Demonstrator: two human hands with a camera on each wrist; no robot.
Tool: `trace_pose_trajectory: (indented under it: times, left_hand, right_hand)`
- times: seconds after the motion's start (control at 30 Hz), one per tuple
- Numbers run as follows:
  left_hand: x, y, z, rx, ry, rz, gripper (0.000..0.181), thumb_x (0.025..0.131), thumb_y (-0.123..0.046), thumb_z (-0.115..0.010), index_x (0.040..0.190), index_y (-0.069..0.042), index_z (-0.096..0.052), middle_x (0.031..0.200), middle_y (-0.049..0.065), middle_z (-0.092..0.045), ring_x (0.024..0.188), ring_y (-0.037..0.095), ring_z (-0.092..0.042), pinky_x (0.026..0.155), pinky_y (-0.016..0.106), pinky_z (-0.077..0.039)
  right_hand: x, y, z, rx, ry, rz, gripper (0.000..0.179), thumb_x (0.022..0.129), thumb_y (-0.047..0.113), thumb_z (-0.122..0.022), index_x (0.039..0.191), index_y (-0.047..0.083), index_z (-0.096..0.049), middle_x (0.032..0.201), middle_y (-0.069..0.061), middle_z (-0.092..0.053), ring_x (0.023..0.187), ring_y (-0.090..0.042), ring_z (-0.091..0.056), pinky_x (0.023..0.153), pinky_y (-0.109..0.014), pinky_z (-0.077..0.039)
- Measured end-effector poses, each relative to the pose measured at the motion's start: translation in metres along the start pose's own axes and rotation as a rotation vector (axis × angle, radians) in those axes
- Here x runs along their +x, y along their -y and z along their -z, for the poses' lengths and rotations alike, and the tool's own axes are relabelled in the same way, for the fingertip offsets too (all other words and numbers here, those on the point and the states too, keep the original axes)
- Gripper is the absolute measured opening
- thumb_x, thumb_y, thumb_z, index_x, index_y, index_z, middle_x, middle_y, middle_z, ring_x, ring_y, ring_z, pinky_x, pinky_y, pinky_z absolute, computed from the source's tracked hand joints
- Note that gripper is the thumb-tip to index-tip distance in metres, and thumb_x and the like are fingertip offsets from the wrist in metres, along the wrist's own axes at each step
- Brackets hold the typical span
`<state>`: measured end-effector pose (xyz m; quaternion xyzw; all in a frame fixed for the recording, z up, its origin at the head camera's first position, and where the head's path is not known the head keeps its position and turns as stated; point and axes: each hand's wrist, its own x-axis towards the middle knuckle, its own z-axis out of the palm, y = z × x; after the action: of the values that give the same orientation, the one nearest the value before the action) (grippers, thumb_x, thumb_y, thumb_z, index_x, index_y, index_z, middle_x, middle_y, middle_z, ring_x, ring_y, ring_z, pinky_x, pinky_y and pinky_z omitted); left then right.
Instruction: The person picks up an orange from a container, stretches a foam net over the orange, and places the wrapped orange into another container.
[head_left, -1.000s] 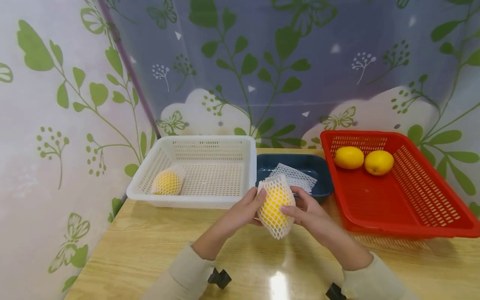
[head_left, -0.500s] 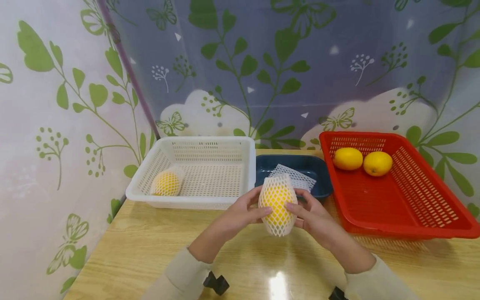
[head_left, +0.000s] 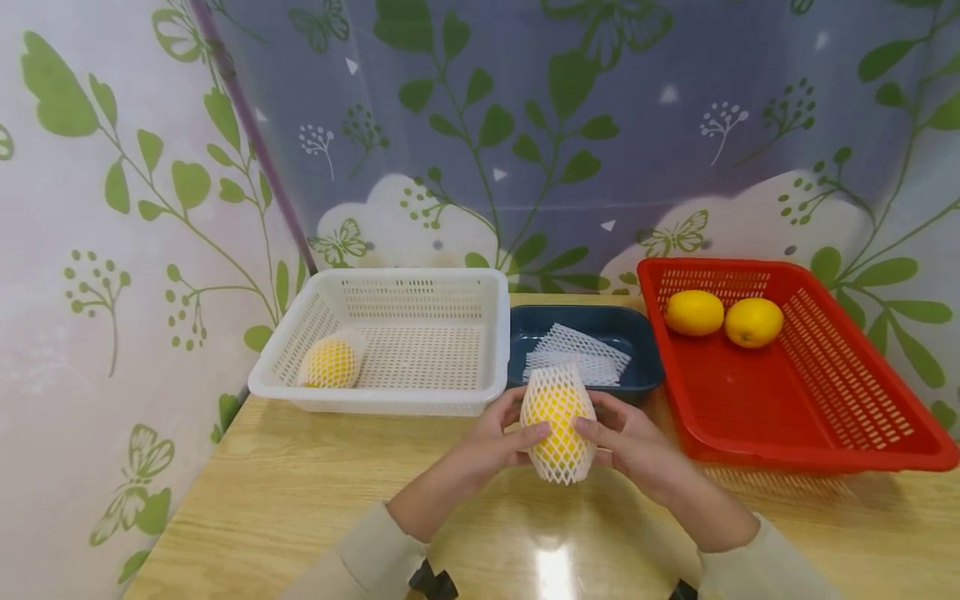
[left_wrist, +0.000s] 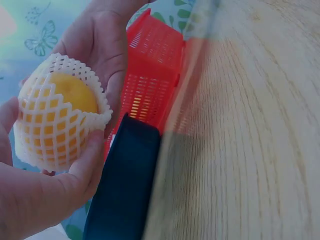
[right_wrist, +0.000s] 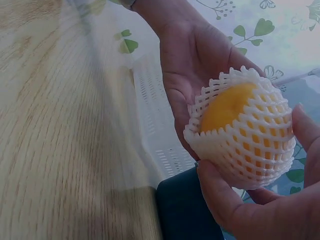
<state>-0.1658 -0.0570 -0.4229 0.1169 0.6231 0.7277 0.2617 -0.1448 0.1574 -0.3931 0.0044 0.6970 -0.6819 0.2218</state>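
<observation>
Both hands hold one yellow lemon wrapped in a white foam net sleeve, above the table's front part. The left hand grips its left side with the thumb across the front. From the other side the right hand grips it, thumb on the net. In the left wrist view the bare end of the lemon shows through the net's open end. The right wrist view also shows this lemon uncovered at one end, with both hands around the net.
A white basket at left holds one netted lemon. Loose foam nets lie in a dark blue tray behind the hands. Two bare lemons sit in the red basket at right. A patterned curtain hangs behind.
The netted lemon has turned from tilted to nearly upright and come slightly lower and closer. The left thumb has shifted down onto the net's front. Baskets and tray hold the same things.
</observation>
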Motion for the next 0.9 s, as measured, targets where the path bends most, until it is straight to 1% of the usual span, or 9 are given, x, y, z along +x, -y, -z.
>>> trace_pose_trajectory:
  times: [0.2,0.3,0.4,0.5,0.63,0.77,0.9]
  left_hand:
    - [0.000,-0.001,0.002,0.038,-0.025,0.017,0.067,0.091,-0.024,-0.069,0.147,-0.014,-0.034,0.141,0.017,-0.043,0.103,0.025,-0.062,0.088,0.044,-0.054]
    - [0.000,-0.005,0.003,0.088,-0.040,0.021,0.067,0.091,-0.027,-0.069,0.146,-0.016,-0.033,0.137,0.015,-0.044,0.103,0.024,-0.060,0.086,0.041,-0.055]
    - [0.000,-0.009,0.001,0.146,-0.060,0.015,0.068,0.090,-0.030,-0.070,0.144,-0.015,-0.032,0.127,0.013,-0.045,0.100,0.022,-0.058,0.081,0.037,-0.056]
    - [0.000,-0.014,-0.003,0.205,-0.086,-0.006,0.073,0.087,-0.034,-0.072,0.142,-0.013,-0.029,0.120,0.014,-0.046,0.098,0.023,-0.057,0.078,0.035,-0.055]
    - [0.000,-0.017,-0.011,0.273,-0.133,-0.037,0.078,0.083,-0.039,-0.075,0.139,-0.011,-0.029,0.119,0.013,-0.049,0.100,0.022,-0.056,0.083,0.035,-0.053]
    - [0.001,-0.016,-0.021,0.316,-0.194,-0.065,0.076,0.080,-0.036,-0.079,0.134,-0.010,-0.032,0.117,0.011,-0.050,0.100,0.021,-0.055,0.086,0.034,-0.052]
    - [-0.001,-0.014,-0.027,0.323,-0.221,-0.059,0.076,0.079,-0.031,-0.080,0.132,-0.009,-0.032,0.117,0.011,-0.047,0.101,0.021,-0.053,0.087,0.034,-0.050]
  right_hand:
    - [0.001,0.002,0.001,-0.033,0.008,0.016,0.067,0.097,0.030,-0.060,0.149,0.005,-0.029,0.143,-0.020,-0.040,0.112,-0.023,-0.053,0.096,-0.038,-0.050]
    - [0.002,0.003,0.001,-0.022,0.022,0.021,0.067,0.096,0.029,-0.061,0.150,0.005,-0.027,0.141,-0.020,-0.042,0.112,-0.023,-0.055,0.096,-0.039,-0.050]
    - [0.002,0.003,0.001,0.027,0.057,0.026,0.066,0.098,0.026,-0.058,0.150,0.005,-0.023,0.141,-0.021,-0.042,0.111,-0.023,-0.058,0.096,-0.039,-0.050]
    - [0.002,0.003,0.001,0.087,0.096,0.033,0.065,0.099,0.022,-0.053,0.152,0.004,-0.019,0.139,-0.019,-0.045,0.108,-0.022,-0.061,0.095,-0.037,-0.051]
    - [0.001,0.001,0.002,0.134,0.137,0.068,0.065,0.097,0.018,-0.044,0.153,0.001,-0.015,0.131,-0.009,-0.053,0.101,-0.018,-0.063,0.091,-0.031,-0.053]
    - [0.002,-0.004,0.002,0.168,0.205,0.121,0.066,0.094,0.015,-0.034,0.152,-0.005,-0.010,0.120,0.001,-0.058,0.098,-0.015,-0.059,0.089,-0.029,-0.051]
    - [0.003,-0.012,0.001,0.201,0.228,0.129,0.065,0.093,0.014,-0.029,0.150,-0.007,-0.006,0.115,0.005,-0.057,0.101,-0.014,-0.057,0.090,-0.029,-0.049]
